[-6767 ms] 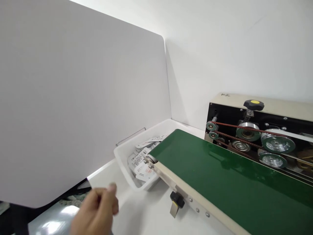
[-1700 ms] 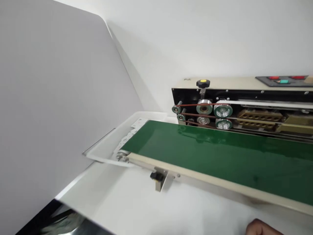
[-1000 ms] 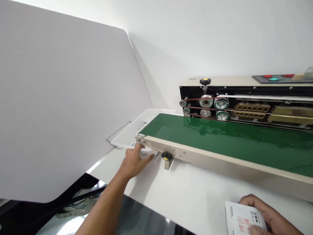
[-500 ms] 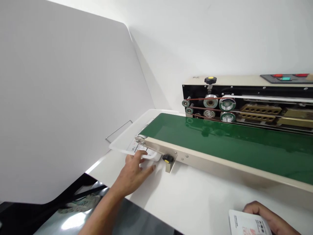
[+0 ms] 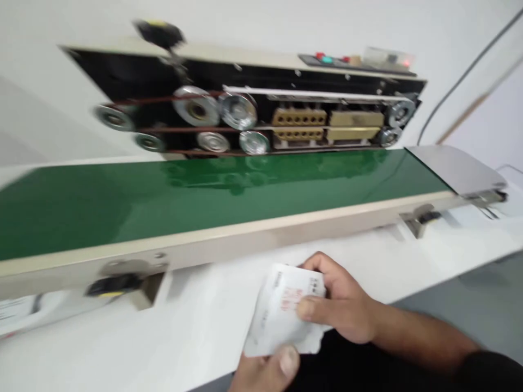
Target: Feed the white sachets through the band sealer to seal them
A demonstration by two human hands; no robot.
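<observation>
In front of the conveyor I hold a white flat pouch (image 5: pixel 273 305) printed with black and red characters. My right hand (image 5: pixel 347 305) grips its upper right side, with the thumb lying across the print. At the pouch's lower edge is my left hand (image 5: pixel 265 373), closed on it with the thumb on top; most of its other fingers are hidden beneath. The picture is somewhat blurred, and I cannot tell whether there is more than one pouch.
A band sealing machine (image 5: pixel 269 81) with metal wheels and brass blocks stands behind its green conveyor belt (image 5: pixel 245 190). Black knobs on brackets (image 5: pixel 149 288) jut out below the belt's near rail. A white plastic tray (image 5: pixel 44 313) shows at the lower left edge.
My view has swung right along the machine. My left hand has left the white tray at the belt's end and come to the pouch, which my right hand was holding before.
</observation>
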